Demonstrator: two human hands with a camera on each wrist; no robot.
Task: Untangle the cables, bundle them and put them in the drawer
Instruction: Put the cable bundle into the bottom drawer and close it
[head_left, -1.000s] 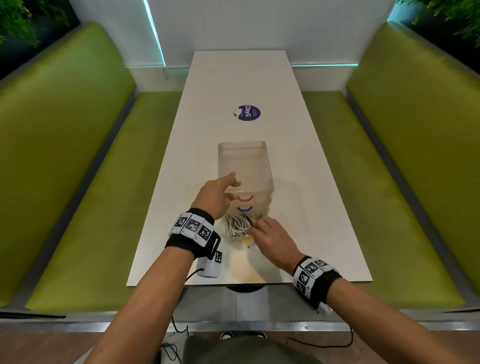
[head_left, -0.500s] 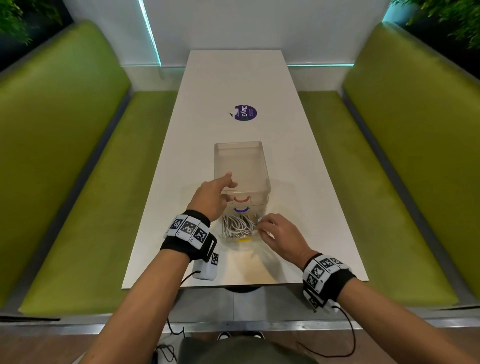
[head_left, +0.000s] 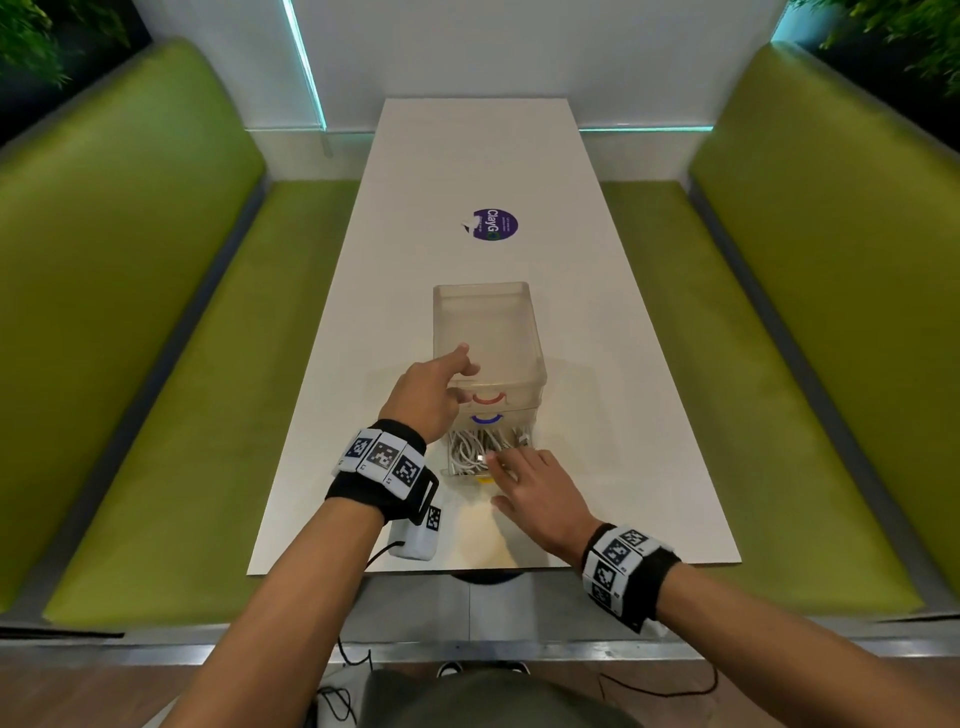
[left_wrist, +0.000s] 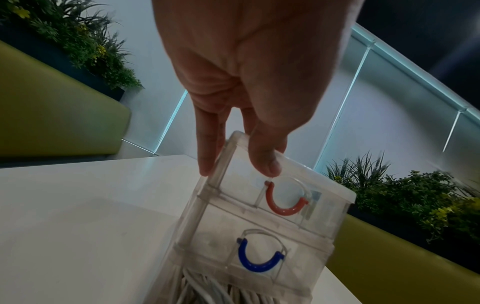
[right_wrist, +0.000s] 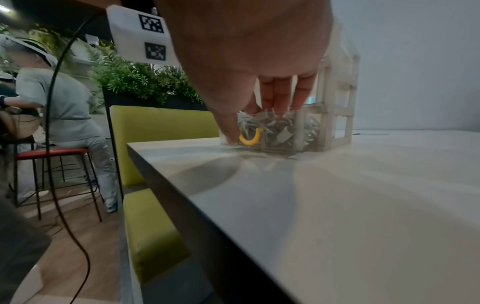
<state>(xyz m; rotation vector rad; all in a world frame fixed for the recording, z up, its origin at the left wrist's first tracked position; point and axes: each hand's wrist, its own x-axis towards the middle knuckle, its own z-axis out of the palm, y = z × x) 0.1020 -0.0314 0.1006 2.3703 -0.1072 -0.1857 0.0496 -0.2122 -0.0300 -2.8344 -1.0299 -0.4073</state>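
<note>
A clear plastic drawer unit (head_left: 488, 332) (left_wrist: 285, 226) (right_wrist: 337, 115) stands on the white table (head_left: 467, 156). It has a red handle (left_wrist: 284, 203) on the top drawer and a blue handle (left_wrist: 259, 261) below it. The bottom drawer, with a yellow handle (right_wrist: 249, 138), is pulled out and holds white cables (head_left: 470, 447) (right_wrist: 278, 125). My left hand (head_left: 465, 361) (left_wrist: 236, 169) grips the unit's top front left corner, thumb on the front face and a finger down the left side. My right hand (head_left: 506, 478) (right_wrist: 255, 123) rests straight fingers on the cables at the drawer's front, thumb outside by the yellow handle.
A white device (head_left: 418, 538) with a black cord lies by the near table edge under my left wrist. A purple sticker (head_left: 495, 224) sits farther up the table. Green benches (head_left: 156, 415) (head_left: 831, 364) flank it. Another person (right_wrist: 59, 115) sits on a stool beyond.
My right hand drew back slightly with fingers bunched, then came forward again and now lies flatter over the drawer's front. The left hand has kept its hold on the unit.
</note>
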